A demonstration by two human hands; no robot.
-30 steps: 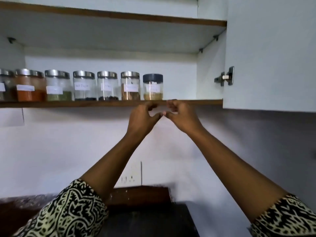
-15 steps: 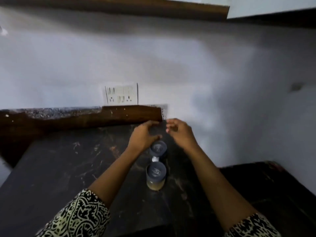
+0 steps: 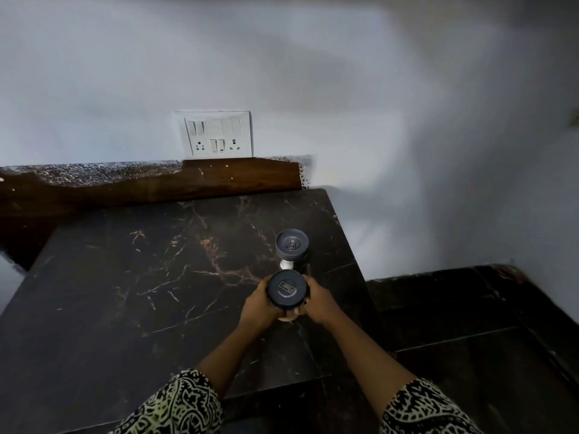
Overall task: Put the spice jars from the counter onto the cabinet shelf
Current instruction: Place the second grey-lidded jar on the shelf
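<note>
Two spice jars with dark grey lids stand on the dark marble counter [image 3: 156, 277] near its right edge. The near jar [image 3: 286, 289] is clasped from both sides: my left hand [image 3: 261, 303] wraps its left side and my right hand [image 3: 316, 300] its right side. Pale contents show just below the lid between my fingers. The far jar [image 3: 291, 244] stands free just behind it, untouched. The cabinet shelf is out of view.
A white switch and socket plate [image 3: 217, 134] is on the wall behind the counter, above a brown backsplash strip [image 3: 188, 183]. The counter ends at the right, where a lower dark surface [image 3: 470, 324] lies. The wall rises close on the right.
My view has dropped from the shelf with its row of jars down to the counter. Both hands came down from the shelf edge and closed around the near jar.
</note>
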